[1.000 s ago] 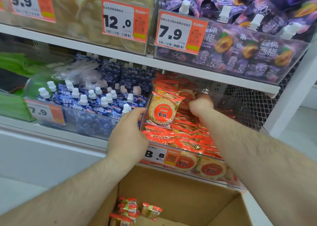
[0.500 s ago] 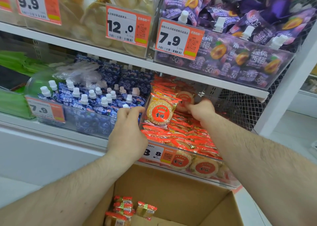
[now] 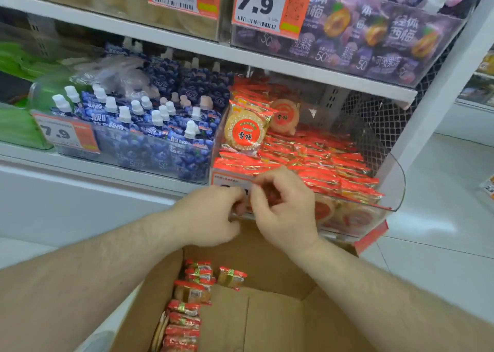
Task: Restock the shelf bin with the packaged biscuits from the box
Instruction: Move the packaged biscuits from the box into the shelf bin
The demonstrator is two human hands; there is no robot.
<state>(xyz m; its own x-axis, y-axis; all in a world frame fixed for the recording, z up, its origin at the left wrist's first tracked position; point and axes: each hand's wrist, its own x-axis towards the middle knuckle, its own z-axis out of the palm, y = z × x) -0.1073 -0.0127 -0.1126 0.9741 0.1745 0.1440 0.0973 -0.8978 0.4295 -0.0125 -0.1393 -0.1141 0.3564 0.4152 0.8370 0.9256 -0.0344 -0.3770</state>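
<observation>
- Sitting nearest the camera, an open cardboard box (image 3: 267, 322) is holding biscuit packets (image 3: 191, 293): roughly nine in a row along its left wall, one more (image 3: 231, 277) lying apart to the right.
- Meeting just above the box, the two hands are working at the front lip of the shelf bin (image 3: 395, 183). The left hand (image 3: 211, 215) is curling its fingers at the price label; whether it is pinching anything I cannot tell. The right hand (image 3: 286, 210) is pinching something red and blurred.
- Filling the clear bin, red-wrapped packets (image 3: 307, 162) are lying flat in overlapping rows, too many to count, long axes running left to right. Two round biscuits (image 3: 244, 133) are standing upright at the back left, faces toward the camera.
- Standing left of the bin, blue spouted pouches (image 3: 149, 121) are crowding a neighbouring bin.
- Running above, a white shelf (image 3: 294, 65) is carrying purple pouches (image 3: 374, 36) and two price tags (image 3: 267, 6).
- Stretching right, a pale floor (image 3: 441, 191) is showing.
</observation>
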